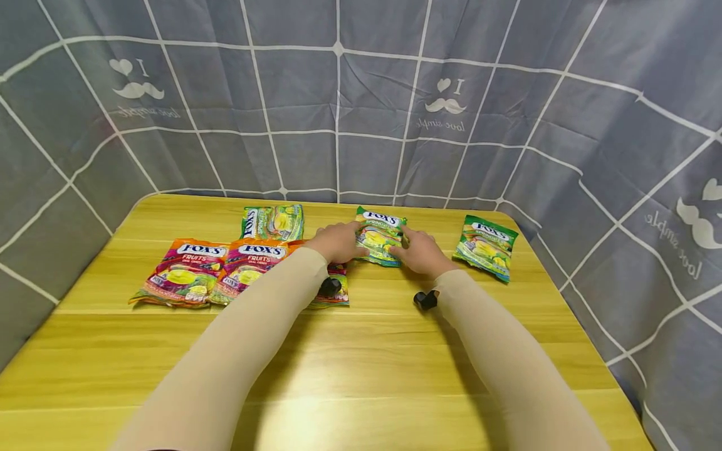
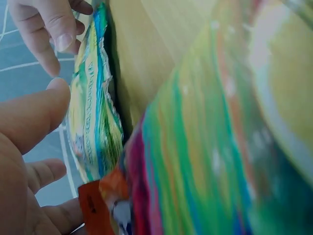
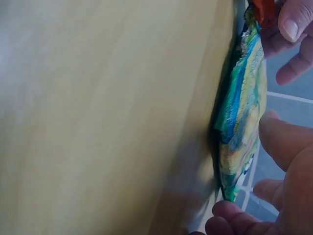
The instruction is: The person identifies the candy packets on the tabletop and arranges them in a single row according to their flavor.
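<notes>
Grey curtain [image 1: 304, 94] with white grid lines, hung round a yellow wood-grain bench [image 1: 350, 388].

Far left on the bench, orange-topped FOX'S Fruits bag [image 1: 182, 275], face up; second Fruits bag [image 1: 247, 270] touching its right side. Behind these, turned green bag [image 1: 276, 222], lettering running sideways. Third Fruits bag [image 1: 338, 285] mostly hidden by the pale left sleeve [image 1: 271, 313]. Next, left hand [image 1: 340, 243]: thumb and fingers spread, relaxed, fingertips at the left edge of the middle green bag [image 1: 379, 238]. That bag lies face up on the bench near its far side, between both hands. Right hand [image 1: 420, 252] at its right edge: thumb and fingers apart, loosely bent, not clenched. Farthest right, well apart, another green bag [image 1: 486, 248], slightly tilted, face up.
</notes>
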Demonstrator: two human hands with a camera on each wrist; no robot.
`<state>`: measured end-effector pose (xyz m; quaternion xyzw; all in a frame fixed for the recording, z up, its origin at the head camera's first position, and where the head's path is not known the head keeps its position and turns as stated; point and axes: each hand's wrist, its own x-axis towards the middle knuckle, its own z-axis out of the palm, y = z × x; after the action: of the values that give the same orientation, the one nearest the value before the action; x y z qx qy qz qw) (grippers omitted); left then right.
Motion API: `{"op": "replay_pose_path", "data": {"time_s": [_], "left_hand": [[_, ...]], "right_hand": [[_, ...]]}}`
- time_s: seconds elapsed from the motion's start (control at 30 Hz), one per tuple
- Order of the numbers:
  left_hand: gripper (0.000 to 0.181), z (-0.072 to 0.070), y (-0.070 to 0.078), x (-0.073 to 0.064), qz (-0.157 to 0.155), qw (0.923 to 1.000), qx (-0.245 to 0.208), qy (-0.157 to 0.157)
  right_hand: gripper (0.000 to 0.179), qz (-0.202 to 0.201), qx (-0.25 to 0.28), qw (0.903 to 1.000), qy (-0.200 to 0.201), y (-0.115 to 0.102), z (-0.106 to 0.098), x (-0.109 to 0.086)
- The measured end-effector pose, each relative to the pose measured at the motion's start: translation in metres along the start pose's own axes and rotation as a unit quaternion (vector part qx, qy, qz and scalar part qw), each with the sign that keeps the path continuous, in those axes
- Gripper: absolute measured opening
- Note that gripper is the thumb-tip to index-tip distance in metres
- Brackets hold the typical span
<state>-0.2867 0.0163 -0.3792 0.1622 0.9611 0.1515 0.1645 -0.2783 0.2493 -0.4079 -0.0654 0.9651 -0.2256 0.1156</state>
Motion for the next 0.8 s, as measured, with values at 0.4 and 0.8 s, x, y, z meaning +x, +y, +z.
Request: {"op": "replay_pose_path", "data": {"time_s": [0.4,0.8], "left_hand": [[0.076,0.013,0.001,0.015,-0.02,0.9997,0.014,0.004],[0.072,0.012,0.006,0.008,-0.029,0.9995,0.014,0.006]], "right_hand": [[0.086,-0.003,-0.024,0.9994,-0.023,-0.003,0.003,0.004],[0.083,0.004,-0.049,0.9984,-0.029,-0.005,0.005,0.006]]}}
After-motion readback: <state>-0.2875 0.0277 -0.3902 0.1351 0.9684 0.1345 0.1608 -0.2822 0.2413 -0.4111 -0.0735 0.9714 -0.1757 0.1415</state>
